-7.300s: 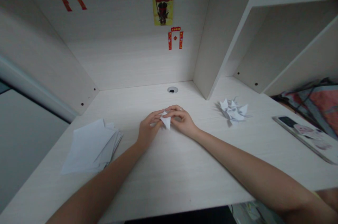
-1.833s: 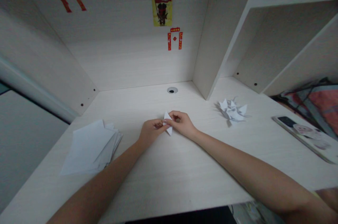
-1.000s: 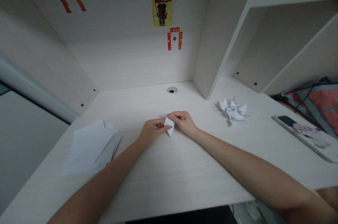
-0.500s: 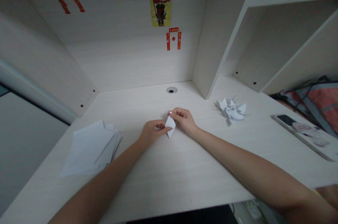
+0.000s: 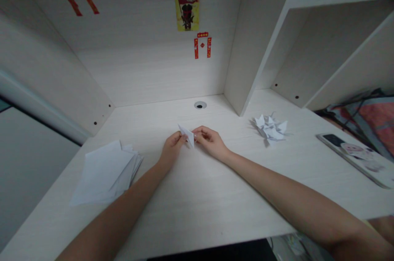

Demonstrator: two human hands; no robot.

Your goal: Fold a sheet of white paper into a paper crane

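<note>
A small piece of folded white paper (image 5: 187,134) is held just above the middle of the desk, tilted, with one pointed end toward the upper left. My left hand (image 5: 171,147) pinches its left side between thumb and fingers. From the right, my right hand (image 5: 211,141) has its thumb and fingertips closed on the paper's right edge; the fingertips are partly hidden. To the left lies a loose stack of white paper sheets (image 5: 104,170). On the right sits a small pile of folded white paper pieces (image 5: 271,128) with pointed tips.
A pale wooden desk (image 5: 197,207) has a round cable hole (image 5: 200,105) near the back panel. A phone-like flat object (image 5: 353,156) lies at the right, near a red and grey cloth item (image 5: 369,117). An upright divider (image 5: 250,47) stands behind the folded pile.
The folded paper has turned from an upright diamond to a slanted position and shifted left and slightly up. Both hands moved a little left with it.
</note>
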